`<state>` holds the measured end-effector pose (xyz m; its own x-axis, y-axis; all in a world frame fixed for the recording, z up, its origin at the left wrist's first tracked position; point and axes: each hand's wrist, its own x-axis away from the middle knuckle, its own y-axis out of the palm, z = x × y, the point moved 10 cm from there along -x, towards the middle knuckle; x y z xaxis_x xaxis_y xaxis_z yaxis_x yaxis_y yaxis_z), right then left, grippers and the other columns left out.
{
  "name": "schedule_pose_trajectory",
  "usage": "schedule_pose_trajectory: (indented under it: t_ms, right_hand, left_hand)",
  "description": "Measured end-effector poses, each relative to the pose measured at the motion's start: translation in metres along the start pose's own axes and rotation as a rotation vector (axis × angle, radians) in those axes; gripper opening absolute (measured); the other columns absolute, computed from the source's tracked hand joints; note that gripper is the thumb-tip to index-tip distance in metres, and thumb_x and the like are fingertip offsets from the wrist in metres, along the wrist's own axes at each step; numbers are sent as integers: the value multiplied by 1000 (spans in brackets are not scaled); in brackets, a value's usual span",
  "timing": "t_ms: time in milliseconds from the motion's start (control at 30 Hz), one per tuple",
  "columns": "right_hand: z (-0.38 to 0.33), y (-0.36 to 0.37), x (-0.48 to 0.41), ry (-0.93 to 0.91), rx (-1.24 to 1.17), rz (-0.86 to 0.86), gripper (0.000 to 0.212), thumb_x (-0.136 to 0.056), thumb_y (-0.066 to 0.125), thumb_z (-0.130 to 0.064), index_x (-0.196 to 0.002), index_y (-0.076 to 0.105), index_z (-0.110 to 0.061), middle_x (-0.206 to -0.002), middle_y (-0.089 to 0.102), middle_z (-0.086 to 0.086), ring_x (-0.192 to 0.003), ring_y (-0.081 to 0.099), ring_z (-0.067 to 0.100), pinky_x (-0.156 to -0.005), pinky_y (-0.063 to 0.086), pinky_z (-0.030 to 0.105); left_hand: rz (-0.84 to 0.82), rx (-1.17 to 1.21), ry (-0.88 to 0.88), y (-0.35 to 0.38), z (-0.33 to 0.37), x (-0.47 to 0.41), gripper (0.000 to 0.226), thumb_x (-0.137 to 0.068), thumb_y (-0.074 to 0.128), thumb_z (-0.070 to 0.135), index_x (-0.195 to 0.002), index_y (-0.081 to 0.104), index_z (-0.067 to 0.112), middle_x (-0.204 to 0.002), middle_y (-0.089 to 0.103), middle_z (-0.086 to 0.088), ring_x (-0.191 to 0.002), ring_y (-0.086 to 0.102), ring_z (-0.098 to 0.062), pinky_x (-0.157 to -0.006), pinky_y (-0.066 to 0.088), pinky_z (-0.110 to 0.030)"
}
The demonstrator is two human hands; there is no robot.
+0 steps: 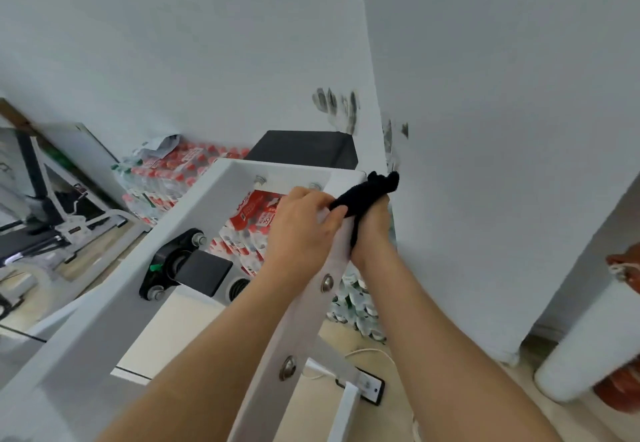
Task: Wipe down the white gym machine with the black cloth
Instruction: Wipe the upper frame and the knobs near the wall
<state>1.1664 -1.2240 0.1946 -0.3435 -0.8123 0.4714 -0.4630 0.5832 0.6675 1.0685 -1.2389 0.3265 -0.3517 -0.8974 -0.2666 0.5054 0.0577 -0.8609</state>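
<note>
Bunching black cloth (366, 193) atop white machine (104, 310)

White gym machine (190, 206): painted frame of flat sloping bars joined at the top by a bolted crossbar, round bolt heads down the right bar, black pivot bracket on the left bar; black cloth (360, 196): soft, bunched, pressed over the right bar's upper end just below the top corner.

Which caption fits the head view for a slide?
Right hand holds the black cloth against the upper frame of the white gym machine; left hand grips that frame beside it.
</note>
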Motion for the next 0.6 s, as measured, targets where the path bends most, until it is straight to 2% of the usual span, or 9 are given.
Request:
schedule_pose_trajectory:
  t_ms: [33,133,200,233,300,400,500,567,600]
  right_hand:
    - [1,1,4,23,0,-25,47,-95,44,-64,-87,61,-21,-73,66,-1,-78,65,17,-68,53,27]
    - [32,-20,36,126,287,-133,48,-93,43,-67,-108,64,-26,-107,70,1,-103,65,19,-87,55,36]
    - [49,-35,64,234,458,-217,52,-89,49,-69,-119,60,-28,-115,68,0,-107,64,19,-89,55,40]
    - [47,-40,73,258,505,-252,57,-85,52,-70,-123,58,-29,-118,68,-1,-109,64,18,-93,53,42]
    - [26,-41,78,197,516,-296,68,-80,55,-73,-133,54,-31,-124,66,-3,-114,63,18,-101,49,44]
    - [6,-27,67,119,538,-195,80,-76,55,-75,-141,49,-28,-131,61,-7,-118,58,15,-108,44,42]
    - [14,-5,46,71,497,-63,97,-67,61,-76,-143,44,-19,-133,59,-3,-121,57,20,-107,44,41]
    - [12,5,28,19,323,-2,97,-63,65,-75,-137,50,-14,-126,64,4,-116,61,26,-102,49,43]
    - [8,11,19,-11,227,-5,94,-62,67,-74,-133,54,-14,-121,67,6,-112,64,29,-97,52,46]
  left_hand:
    - [18,-1,-25,0,-1,-5,23,-95,58,32,-106,69,15,-105,59,1,-100,51,-15,-76,27,-17]
    - [66,251,-182,-5,-20,-8,14,-93,53,25,-90,62,15,-89,62,2,-87,57,-16,-69,38,-20]
    - [123,564,-368,-15,-47,-7,14,-92,48,24,-93,59,16,-91,66,-8,-88,65,-26,-79,56,-38]
    - [162,687,-448,-21,-59,-7,12,-95,46,22,-95,57,16,-94,66,-14,-88,68,-31,-77,60,-46]
    - [261,783,-550,-36,-76,-14,10,-100,43,20,-95,52,19,-95,64,-12,-84,69,-29,-70,62,-45]
    - [346,494,-475,-60,-84,-32,3,-99,47,25,-102,48,23,-89,56,-2,-78,56,-21,-70,51,-42]
    - [303,-72,-190,-59,-53,-27,31,-94,57,28,-122,46,20,-117,44,-3,-105,43,-20,-84,31,-27]
    - [98,-88,3,-20,-16,-19,44,-94,55,40,-132,46,21,-129,46,-3,-115,45,-19,-90,32,-25]
    - [-38,-49,25,5,-6,-15,51,-96,49,45,-141,41,22,-136,46,-4,-120,46,-21,-92,34,-28]
